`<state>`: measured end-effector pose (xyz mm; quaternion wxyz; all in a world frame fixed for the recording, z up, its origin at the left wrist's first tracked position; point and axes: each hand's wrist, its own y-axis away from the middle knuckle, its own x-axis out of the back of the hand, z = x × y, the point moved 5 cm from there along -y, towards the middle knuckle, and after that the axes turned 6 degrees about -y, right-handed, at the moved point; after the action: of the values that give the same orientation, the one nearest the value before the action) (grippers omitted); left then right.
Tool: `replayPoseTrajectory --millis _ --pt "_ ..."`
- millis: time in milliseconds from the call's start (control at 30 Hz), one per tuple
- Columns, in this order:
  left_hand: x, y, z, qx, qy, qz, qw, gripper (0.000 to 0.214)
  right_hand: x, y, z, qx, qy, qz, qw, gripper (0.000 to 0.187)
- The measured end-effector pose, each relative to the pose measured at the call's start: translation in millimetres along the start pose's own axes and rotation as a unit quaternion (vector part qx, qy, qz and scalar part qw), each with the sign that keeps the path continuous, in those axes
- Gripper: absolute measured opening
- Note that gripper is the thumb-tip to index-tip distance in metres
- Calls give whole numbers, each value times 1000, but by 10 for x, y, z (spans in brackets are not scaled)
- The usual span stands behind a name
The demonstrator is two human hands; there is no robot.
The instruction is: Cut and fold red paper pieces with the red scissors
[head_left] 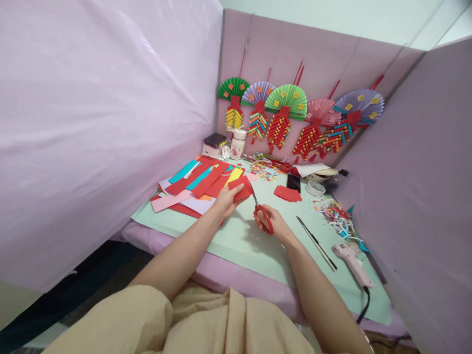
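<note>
Red paper [246,188]: seemed light, pliable, easily creased; best held at the edge farthest from the blades [254,197]. Left hand [226,200] pinched it; right hand [277,223] gripped red-handled scissors [269,222].

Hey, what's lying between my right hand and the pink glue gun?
In the head view, a slim black-and-white stick lies between your right hand and the pink glue gun.
</note>
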<state>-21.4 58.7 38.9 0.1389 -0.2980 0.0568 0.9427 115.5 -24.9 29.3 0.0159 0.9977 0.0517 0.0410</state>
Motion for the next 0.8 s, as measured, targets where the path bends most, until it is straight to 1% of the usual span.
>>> replayPoseTrajectory --millis 233,467,800 --pt "12 -8 -2 -5 -8 0 1000 25 1 2 8 0 13 -4 1000 50" --pt "23 -26 -14 -10 -12 -4 1000 26 14 -7 37 4 5 -4 1000 47" --pt "31 -21 -19 -7 -12 3 1000 22 14 -5 53 2 4 2 1000 43"
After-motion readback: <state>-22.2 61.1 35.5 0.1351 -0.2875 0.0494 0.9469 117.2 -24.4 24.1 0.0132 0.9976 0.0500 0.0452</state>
